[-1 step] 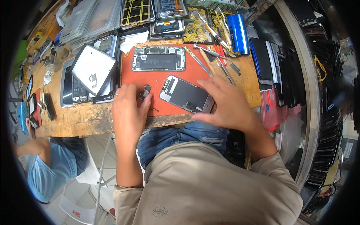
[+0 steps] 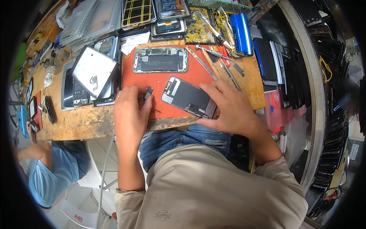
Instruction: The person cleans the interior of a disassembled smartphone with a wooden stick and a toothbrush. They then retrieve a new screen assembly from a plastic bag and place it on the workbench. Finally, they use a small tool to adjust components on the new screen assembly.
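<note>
Pinched between the thumb and fingers of my left hand (image 2: pixel 130 110) is a small dark phone part (image 2: pixel 148 91), just above the red mat (image 2: pixel 133 78). My right hand (image 2: pixel 233 110) holds a detached phone screen (image 2: pixel 187 96) by its right end, thumb on the near edge and fingers on the far edge. The screen lies tilted, its dark back facing up. Beyond both hands, an opened phone body (image 2: pixel 161 61) rests on the mat, its battery and circuit board showing. A small dark sliver (image 2: pixel 156 111) lies beside my left thumb.
Tweezers (image 2: pixel 201 61) and screwdrivers (image 2: pixel 213 53) lie right of the phone body, near a blue cylinder (image 2: pixel 241 34). Stacked devices with a white panel (image 2: pixel 94 71) stand at left. Opened phones (image 2: pixel 169 24) pile up behind. Another person in blue (image 2: pixel 53 171) sits at left.
The fingers of my right hand have shifted slightly on the screen's end. The left hand keeps its pinch on the small part.
</note>
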Available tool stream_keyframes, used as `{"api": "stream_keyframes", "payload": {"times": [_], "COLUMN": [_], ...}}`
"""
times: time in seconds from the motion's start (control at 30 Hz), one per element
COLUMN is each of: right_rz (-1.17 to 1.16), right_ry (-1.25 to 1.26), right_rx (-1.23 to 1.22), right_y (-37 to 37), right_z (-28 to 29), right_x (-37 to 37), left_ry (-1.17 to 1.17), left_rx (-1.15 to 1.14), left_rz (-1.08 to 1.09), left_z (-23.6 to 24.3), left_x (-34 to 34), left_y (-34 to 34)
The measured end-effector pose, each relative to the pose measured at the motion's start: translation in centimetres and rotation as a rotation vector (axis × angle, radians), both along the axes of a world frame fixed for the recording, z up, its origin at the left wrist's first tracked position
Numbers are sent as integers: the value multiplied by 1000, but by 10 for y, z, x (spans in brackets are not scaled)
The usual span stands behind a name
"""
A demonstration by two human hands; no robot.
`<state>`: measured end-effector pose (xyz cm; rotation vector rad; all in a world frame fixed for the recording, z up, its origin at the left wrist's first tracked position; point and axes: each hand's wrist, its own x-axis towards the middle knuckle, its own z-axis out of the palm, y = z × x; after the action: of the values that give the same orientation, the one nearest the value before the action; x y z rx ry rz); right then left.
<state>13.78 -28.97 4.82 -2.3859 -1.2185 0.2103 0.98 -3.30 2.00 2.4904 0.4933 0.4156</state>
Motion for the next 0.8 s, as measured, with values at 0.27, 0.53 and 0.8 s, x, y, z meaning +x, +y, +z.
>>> {"api": "stream_keyframes", "payload": {"times": [0.27, 0.53, 0.8], "right_rz": [-56, -84, 172], "right_ry": [-22, -33, 82], "right_rx": [-49, 269, 311], "right_y": [-8, 9, 47], "right_z": [-3, 2, -26], "right_x": [-29, 10, 42], "left_ry": [-2, -117, -150], "left_rx": [-197, -175, -153], "left_rz": [47, -180, -101], "left_z": [14, 7, -3], "left_x": [2, 32, 32], "left_y": [3, -30, -26]}}
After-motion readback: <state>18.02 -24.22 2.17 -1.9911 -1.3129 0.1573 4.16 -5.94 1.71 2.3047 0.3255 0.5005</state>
